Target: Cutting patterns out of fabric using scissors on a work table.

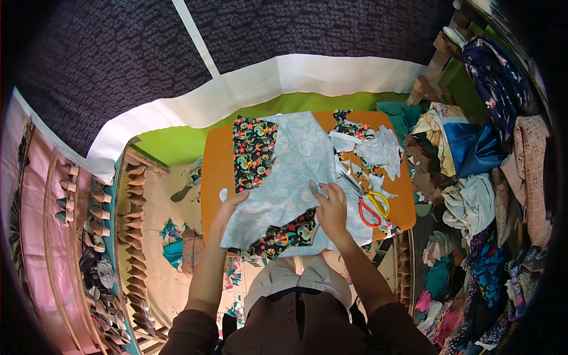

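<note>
A large piece of fabric (pixel 281 160) lies over the table, its pale bluish-white reverse side up. Its black side with a colourful floral print (pixel 254 152) shows at the far left, and more print shows near the front edge. My left hand (pixel 229 207) grips the cloth at its left edge, thumb on top and fingers partly hidden beneath. My right hand (pixel 332 207) is closed on the cloth's right part, thumb and fingers pinching it. Just right of that hand rest scissors (pixel 368 204) with one red and one yellow handle, blades pointing away to the left.
The orange-brown table (pixel 218 160) carries cut fabric scraps (pixel 378 151) at its far right. Heaped cloths (pixel 470 201) line the right side. Racks of wooden shoe forms (pixel 135 231) stand at left. Scraps (pixel 173 245) lie on the tiled floor. A dark patterned curtain (pixel 319 35) hangs beyond.
</note>
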`<state>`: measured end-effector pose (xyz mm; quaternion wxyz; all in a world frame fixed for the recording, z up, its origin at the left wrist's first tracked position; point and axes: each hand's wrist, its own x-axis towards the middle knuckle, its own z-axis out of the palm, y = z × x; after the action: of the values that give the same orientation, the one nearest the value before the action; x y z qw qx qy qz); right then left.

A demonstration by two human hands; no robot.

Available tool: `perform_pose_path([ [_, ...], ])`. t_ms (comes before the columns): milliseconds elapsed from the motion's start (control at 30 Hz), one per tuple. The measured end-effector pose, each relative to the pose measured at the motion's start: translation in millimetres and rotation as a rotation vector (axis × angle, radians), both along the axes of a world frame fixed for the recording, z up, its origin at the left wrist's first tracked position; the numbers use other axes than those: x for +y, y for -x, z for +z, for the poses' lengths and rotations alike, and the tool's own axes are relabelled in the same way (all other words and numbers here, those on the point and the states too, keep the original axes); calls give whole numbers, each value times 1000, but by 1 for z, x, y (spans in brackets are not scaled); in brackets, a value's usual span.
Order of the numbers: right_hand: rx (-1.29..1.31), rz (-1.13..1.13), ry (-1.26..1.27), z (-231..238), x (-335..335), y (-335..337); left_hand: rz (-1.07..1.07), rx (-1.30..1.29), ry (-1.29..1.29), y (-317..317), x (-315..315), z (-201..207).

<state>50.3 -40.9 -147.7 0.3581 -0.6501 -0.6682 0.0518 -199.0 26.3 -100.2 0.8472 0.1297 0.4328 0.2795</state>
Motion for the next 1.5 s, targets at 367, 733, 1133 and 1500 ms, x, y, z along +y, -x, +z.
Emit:
perform_pose_path([
  [367,-203,578,132,-20,-36,-16,-591,1330,-672,68,0,-70],
  [733,19,447,392,-32,-41,-13,-343,1462,-1563,-62,-129,-77],
  [1133,-60,417,299,-33,-45,-29,-213,2013,-1504,-9,-90,-61],
  [1500,95,626,238,-38,-48,-49,-198,2028,-1474,19,-75,-52],
])
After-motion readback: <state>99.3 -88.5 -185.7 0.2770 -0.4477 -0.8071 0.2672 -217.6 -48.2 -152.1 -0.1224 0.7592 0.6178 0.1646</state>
